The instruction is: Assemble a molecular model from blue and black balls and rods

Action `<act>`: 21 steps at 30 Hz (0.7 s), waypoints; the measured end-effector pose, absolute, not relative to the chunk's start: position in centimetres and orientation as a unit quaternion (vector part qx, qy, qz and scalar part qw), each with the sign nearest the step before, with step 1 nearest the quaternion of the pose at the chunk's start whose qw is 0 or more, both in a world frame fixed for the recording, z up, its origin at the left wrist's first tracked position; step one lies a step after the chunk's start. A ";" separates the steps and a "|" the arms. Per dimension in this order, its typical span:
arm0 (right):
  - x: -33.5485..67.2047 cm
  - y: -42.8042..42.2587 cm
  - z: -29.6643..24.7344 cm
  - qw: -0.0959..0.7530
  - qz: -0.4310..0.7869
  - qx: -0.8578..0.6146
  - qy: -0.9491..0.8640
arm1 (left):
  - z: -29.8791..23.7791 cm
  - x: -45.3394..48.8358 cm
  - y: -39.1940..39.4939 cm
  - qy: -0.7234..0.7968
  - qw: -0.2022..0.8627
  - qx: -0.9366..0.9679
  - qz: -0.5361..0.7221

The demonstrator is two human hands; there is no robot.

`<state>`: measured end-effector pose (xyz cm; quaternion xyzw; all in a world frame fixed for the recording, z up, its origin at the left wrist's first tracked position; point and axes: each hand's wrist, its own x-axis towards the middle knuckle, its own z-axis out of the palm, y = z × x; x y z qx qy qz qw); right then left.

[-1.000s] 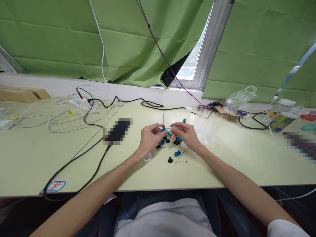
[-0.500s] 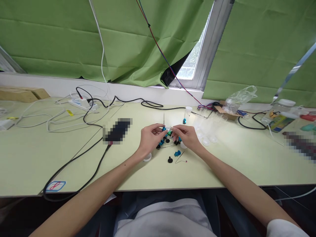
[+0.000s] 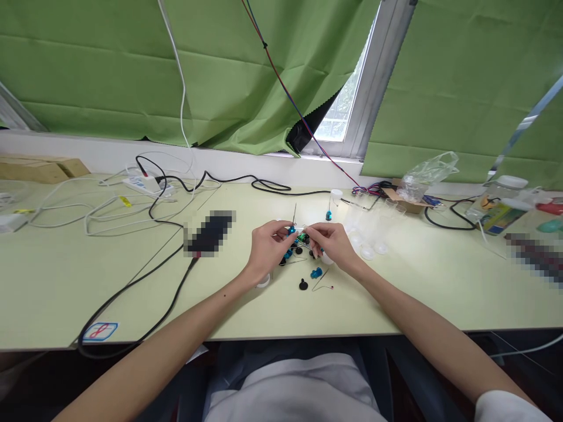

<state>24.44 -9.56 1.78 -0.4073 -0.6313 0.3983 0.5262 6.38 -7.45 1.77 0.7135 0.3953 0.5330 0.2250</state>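
Note:
My left hand (image 3: 269,245) pinches a small blue fitting (image 3: 291,230), from which a thin metal rod (image 3: 294,212) points upward. Close beside it, my right hand (image 3: 336,243) has thumb and fingers pressed together; what lies between them is too small to make out. Beneath both hands is a pile of blue, green and black small parts (image 3: 288,254), partly covered by the fingers. Nearer my body lie a loose blue fitting (image 3: 316,273), a black disc with a stem (image 3: 303,285) and a thin bent wire (image 3: 325,287).
Another blue fitting with a rod (image 3: 328,215) stands behind my hands. Clear plastic cups and lids (image 3: 366,252) are at right. A white round lid (image 3: 263,281) sits by my left wrist. Black cables (image 3: 176,293) and a blurred dark device (image 3: 211,232) lie left.
The rod's tip has tilted slightly to the right. Both hands have shifted only a little, and the loose parts on the table stay put.

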 end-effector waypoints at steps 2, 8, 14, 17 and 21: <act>24.4 -9.5 1.7 0.534 0.409 -0.404 -0.620 | 1.8 6.4 -7.5 0.396 0.219 0.716 0.532; 24.1 -9.6 1.9 0.554 0.401 -0.380 -0.622 | 2.0 6.4 -7.4 0.408 0.266 0.692 0.533; 24.0 -10.0 2.1 0.556 0.403 -0.347 -0.639 | 2.7 6.5 -7.6 0.412 0.372 0.646 0.523; 24.0 -10.1 2.2 0.552 0.406 -0.329 -0.650 | 3.0 6.5 -7.8 0.417 0.413 0.625 0.515; 24.1 -9.9 2.1 0.554 0.405 -0.324 -0.651 | 3.2 6.5 -7.9 0.415 0.427 0.617 0.515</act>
